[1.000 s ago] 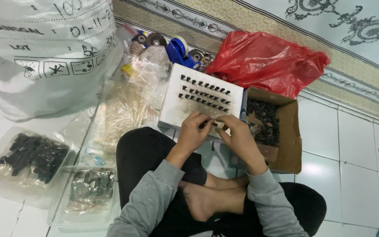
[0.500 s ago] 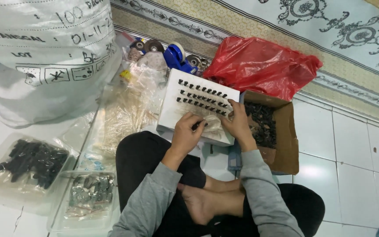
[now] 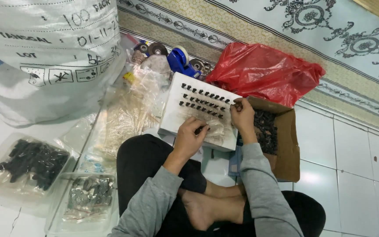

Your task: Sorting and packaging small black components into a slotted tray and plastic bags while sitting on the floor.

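Sitting cross-legged on the tiled floor (image 3: 365, 175), the person works over a white foam board (image 3: 176, 120) propped against the knees, with rows of small dark parts (image 3: 205, 102) stuck into its upper half. At far left two clear plastic trays rest on the floor, one with black pieces (image 3: 31, 162) and one with grey metallic pieces (image 3: 86, 195); behind them stands a large white sack (image 3: 44, 52), and loose clear bags (image 3: 128, 109) lie between the sack and the board. The left hand (image 3: 190, 136) rests on the lower middle of the board, fingers curled in and pinching a small dark part (image 3: 200, 129) against the foam. The right hand (image 3: 242, 116) sits at the board's right edge, its fingertips (image 3: 237, 105) closed together in a pinch at the end of the upper rows; whatever it grips is too small to make out. Just beside that hand, to the right, an open cardboard box (image 3: 286, 145) holds a heap of the same dark parts. Behind the box lies a crumpled red plastic bag (image 3: 264, 72), and a blue tape dispenser (image 3: 181, 61) sits near the board's top edge.
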